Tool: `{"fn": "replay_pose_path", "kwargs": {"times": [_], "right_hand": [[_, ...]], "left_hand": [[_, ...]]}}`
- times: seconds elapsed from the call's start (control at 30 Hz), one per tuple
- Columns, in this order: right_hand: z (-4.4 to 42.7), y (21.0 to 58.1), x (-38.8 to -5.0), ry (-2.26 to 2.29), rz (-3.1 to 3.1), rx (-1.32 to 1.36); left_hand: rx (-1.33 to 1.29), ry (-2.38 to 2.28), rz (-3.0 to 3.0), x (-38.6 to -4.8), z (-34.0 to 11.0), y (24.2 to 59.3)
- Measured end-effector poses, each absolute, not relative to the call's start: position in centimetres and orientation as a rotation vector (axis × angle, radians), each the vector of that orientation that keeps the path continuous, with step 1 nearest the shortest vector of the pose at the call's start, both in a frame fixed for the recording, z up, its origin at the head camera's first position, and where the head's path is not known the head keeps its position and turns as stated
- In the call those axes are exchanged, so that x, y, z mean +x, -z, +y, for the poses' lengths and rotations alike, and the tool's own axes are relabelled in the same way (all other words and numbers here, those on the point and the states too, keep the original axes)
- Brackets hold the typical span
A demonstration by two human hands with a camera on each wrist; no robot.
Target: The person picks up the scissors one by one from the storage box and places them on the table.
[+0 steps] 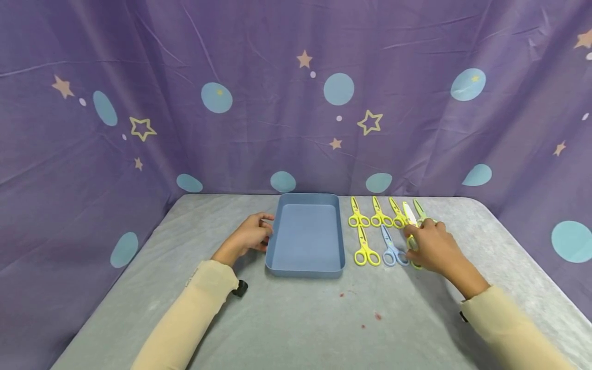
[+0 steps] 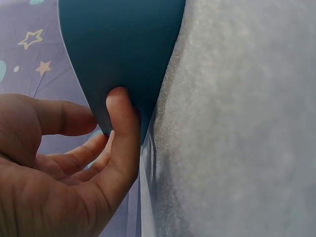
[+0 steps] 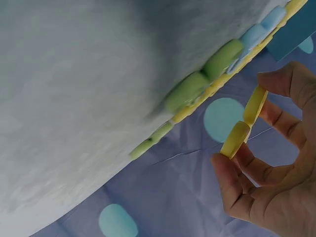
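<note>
My right hand (image 1: 430, 245) pinches a pair of yellow scissors (image 1: 409, 215), lifted above the table with the blades pointing away. In the right wrist view the yellow handles (image 3: 234, 139) lie between thumb and fingertips. Green scissors (image 3: 185, 91) lie on the table below, partly covered by the hand in the head view. Blue scissors (image 1: 393, 252) are just left of them. My left hand (image 1: 252, 232) touches the left side of a blue-grey tray (image 1: 305, 274). In the left wrist view one finger presses on the tray's outer wall (image 2: 118, 49), and the others are bent near its edge.
Several yellow scissors lie right of the tray, among them a nearer pair (image 1: 367, 249) and a back-row pair (image 1: 381, 216). Another green pair (image 1: 419, 208) is at the back right. A purple curtain (image 1: 250, 144) hangs behind the grey table (image 1: 296, 324), which has small red marks.
</note>
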State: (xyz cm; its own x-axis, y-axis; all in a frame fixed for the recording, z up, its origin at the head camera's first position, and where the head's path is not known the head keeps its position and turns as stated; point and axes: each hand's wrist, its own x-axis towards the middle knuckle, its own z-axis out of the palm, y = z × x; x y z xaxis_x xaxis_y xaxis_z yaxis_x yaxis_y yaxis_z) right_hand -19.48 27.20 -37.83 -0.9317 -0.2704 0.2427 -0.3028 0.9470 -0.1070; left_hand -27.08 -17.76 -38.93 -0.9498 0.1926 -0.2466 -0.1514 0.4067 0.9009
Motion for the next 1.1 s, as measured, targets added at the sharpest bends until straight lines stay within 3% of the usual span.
{"fn": "replay_pose_path", "kwargs": {"times": [0.7,1.1], "right_hand": [[32.3,38.2,-18.1,-0.301,-2.975,0.397],[33.5,38.8,-18.3,-0.265,-2.963,0.526]], "left_hand": [[0.032,-1.554,2.356,-27.1,-17.8,39.1],[0.039,-1.559,2.353,-27.2,-17.8,39.0]]}}
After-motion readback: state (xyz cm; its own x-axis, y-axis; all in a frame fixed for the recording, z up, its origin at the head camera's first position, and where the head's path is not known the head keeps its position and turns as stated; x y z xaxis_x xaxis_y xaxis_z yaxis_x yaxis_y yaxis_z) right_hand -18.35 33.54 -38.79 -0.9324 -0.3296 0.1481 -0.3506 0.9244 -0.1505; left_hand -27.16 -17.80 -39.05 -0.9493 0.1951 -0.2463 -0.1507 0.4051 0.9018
